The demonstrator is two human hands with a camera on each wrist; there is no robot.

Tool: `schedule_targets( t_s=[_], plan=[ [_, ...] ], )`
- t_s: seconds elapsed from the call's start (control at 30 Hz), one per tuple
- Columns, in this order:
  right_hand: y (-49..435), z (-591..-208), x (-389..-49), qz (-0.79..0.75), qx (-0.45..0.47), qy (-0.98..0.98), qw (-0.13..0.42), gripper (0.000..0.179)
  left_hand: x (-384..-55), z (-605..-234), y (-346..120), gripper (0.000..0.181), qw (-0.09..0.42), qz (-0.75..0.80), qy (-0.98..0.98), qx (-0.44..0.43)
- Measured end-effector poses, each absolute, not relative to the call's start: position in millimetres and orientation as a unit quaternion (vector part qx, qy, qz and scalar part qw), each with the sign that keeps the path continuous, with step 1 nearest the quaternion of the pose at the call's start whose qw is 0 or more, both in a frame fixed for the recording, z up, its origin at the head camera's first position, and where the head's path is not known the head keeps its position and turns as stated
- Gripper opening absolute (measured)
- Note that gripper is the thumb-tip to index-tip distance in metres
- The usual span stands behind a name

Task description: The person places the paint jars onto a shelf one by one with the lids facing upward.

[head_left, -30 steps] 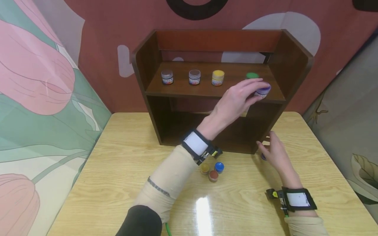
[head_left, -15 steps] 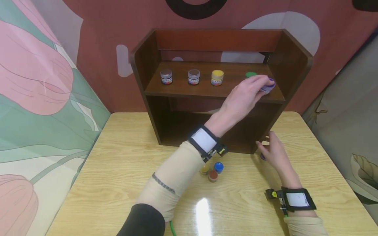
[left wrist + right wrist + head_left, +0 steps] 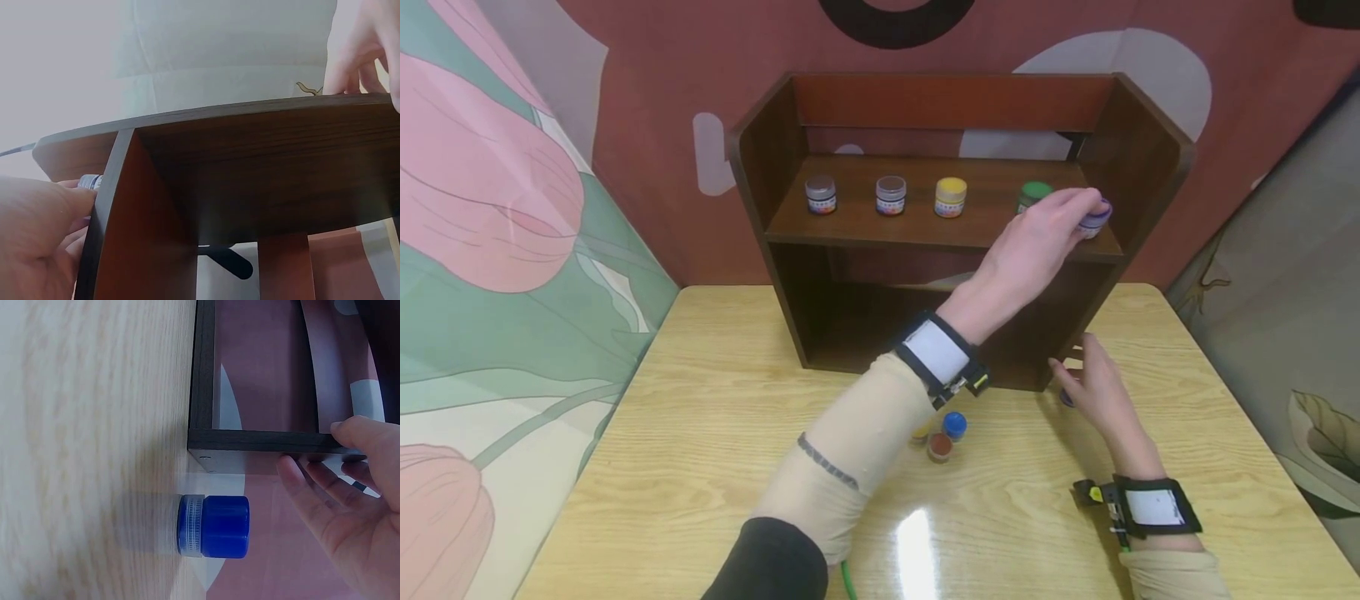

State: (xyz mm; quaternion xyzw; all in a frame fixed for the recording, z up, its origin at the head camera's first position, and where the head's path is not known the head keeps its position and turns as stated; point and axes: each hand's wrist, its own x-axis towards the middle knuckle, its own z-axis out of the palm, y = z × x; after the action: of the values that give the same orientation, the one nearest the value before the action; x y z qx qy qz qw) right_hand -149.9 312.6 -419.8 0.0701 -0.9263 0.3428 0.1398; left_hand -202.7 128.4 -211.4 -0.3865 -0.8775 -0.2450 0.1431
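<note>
At the right end of the upper board of a dark brown wooden shelf (image 3: 856, 227), my left hand (image 3: 1026, 250) holds a small paint jar with a purple lid (image 3: 1096, 218) between thumb and fingers. In the left wrist view only a bit of that jar (image 3: 92, 181) shows; whether its base touches the board, I cannot tell. Just behind the hand stands a green-lidded jar (image 3: 1035, 192), partly covered. My right hand (image 3: 1103, 396) grips the shelf's right side panel low down, thumb inside and fingers outside. Beside it, a dark blue jar (image 3: 219, 526) stands on the table.
Along the upper board stand a yellow jar (image 3: 951, 198) and two brownish-lidded jars (image 3: 891, 196). On the wooden table (image 3: 715, 433) before the shelf are a blue jar (image 3: 955, 425), a reddish-brown jar (image 3: 940, 447) and a yellowish one, mostly behind my left arm. Printed cloth hangs behind and at the sides.
My left hand has carried the purple-lidded jar rightward and slightly back over the upper board, uncovering more of the green-lidded jar. The right hand stays on the side panel.
</note>
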Motion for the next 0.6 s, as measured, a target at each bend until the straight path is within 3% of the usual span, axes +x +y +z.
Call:
schedule_targets(
  t_s=[0.17, 0.4, 0.6],
  plan=[
    [312, -419, -149, 0.342, 0.066, -0.928, 0.136, 0.048, -204, -209, 135, 0.028, 0.149, -0.234, -0.883, -0.380],
    [312, -420, -149, 0.342, 0.068, -0.927, 0.135, 0.052, -205, -208, 142, 0.035, 0.116, -0.227, -0.899, -0.357],
    [312, -419, -149, 0.344, 0.069, -0.927, 0.135, 0.051, -205, -208, 145, 0.039, 0.133, -0.191, -0.905, -0.356]
  ],
)
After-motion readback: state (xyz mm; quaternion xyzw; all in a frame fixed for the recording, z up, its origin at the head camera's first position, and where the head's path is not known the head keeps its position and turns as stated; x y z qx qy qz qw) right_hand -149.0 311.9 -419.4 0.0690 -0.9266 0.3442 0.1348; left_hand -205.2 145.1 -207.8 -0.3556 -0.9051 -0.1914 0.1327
